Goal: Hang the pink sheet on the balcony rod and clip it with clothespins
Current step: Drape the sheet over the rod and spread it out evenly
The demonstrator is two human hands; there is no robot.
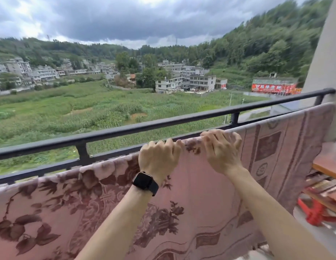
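The pink sheet (201,203) with a dark floral and square pattern hangs draped along a rod that it hides, just inside the black balcony railing (125,129). My left hand (158,158), with a black watch on the wrist, grips the sheet's top fold near the middle. My right hand (222,150) grips the same fold just to the right, fingers curled over the top. I see no clothespin in either hand or on the sheet.
A pale wall (324,62) closes the balcony on the right. Below it stands a wooden shelf or table (328,162), with something red (313,212) under it. Beyond the railing lie fields, buildings and wooded hills.
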